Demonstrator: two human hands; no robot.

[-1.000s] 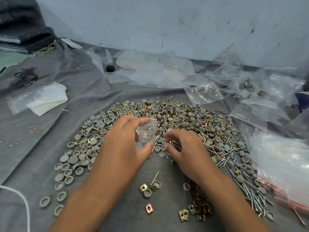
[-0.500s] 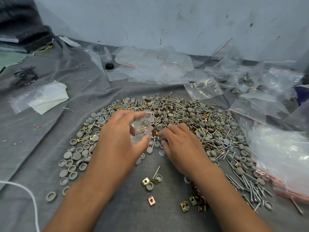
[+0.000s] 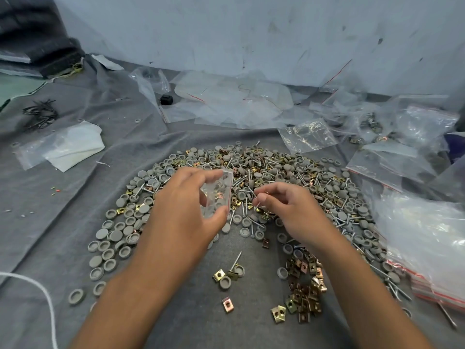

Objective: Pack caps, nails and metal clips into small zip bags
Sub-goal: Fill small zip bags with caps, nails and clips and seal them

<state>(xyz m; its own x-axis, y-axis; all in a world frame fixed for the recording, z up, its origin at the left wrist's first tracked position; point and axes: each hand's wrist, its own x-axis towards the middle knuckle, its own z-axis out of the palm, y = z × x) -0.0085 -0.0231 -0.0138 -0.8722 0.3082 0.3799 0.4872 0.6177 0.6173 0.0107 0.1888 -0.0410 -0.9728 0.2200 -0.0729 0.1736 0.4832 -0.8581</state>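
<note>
My left hand [image 3: 183, 212] holds a small clear zip bag [image 3: 218, 195] by thumb and fingers, its mouth turned right; a clip and some caps show inside. My right hand [image 3: 289, 210] is lifted just right of the bag, pinching thin nails [image 3: 254, 197] between thumb and fingers. Under both hands a wide heap of grey caps, silver nails and brass clips [image 3: 289, 172] is spread on the grey cloth. A separate cluster of brass metal clips [image 3: 304, 288] lies near my right forearm.
Empty clear zip bags [image 3: 234, 102] lie along the wall at the back, and a stack of red-striped bags [image 3: 427, 248] at the right. A white folded sheet in plastic [image 3: 68, 147] lies left. A white cord [image 3: 47, 306] curves at the bottom left. Black wire ties [image 3: 40, 114] at far left.
My right hand has lifted off the heap with nails pinched in it and moved toward the bag's mouth. My left hand has kept the bag upright over the pile.
</note>
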